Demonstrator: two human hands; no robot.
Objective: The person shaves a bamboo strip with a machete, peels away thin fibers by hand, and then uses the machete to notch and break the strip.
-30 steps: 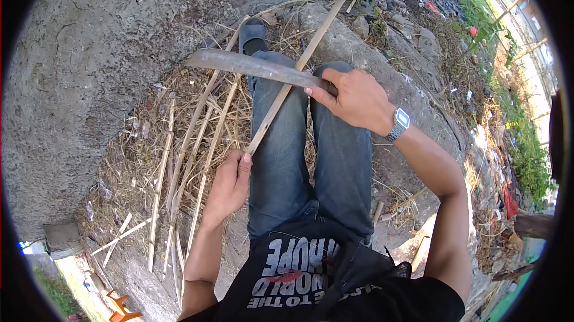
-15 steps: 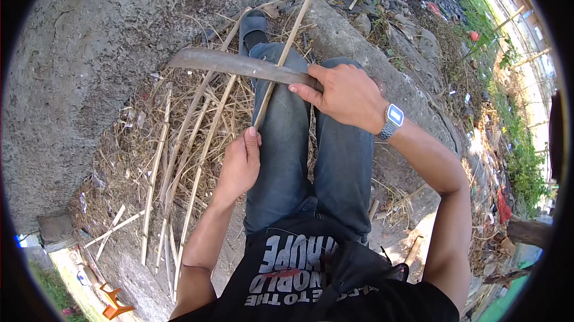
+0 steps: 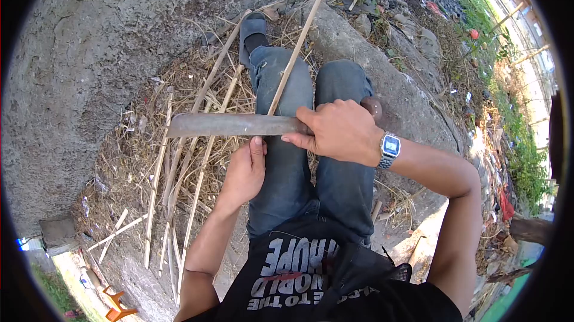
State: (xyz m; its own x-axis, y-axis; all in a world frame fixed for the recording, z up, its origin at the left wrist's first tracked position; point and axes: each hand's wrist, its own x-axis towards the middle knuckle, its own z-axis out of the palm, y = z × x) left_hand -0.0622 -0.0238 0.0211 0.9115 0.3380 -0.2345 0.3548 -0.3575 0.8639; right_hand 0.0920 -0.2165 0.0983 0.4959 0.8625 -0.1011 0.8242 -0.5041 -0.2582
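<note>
A long thin bamboo strip slants across the thigh and past the knee, its far end near the wall. My left hand is closed around the strip's near end, thumb close under the blade. My right hand grips a machete where the blade meets the handle; the rounded handle end shows beyond the knuckles. The broad, dull blade lies crosswise over the strip, pointing left. Where blade and strip meet, just above my left thumb, the contact is partly hidden.
Several cut strips lie on the straw-littered ground to the left. A rough concrete wall rises on the left and far side. A large rock stands right of the legs. An orange plastic object is at the lower left.
The machete has slid down along the strip toward my left hand and turned from tilted to nearly level. My right hand came nearer with it; my left hand still holds the strip.
</note>
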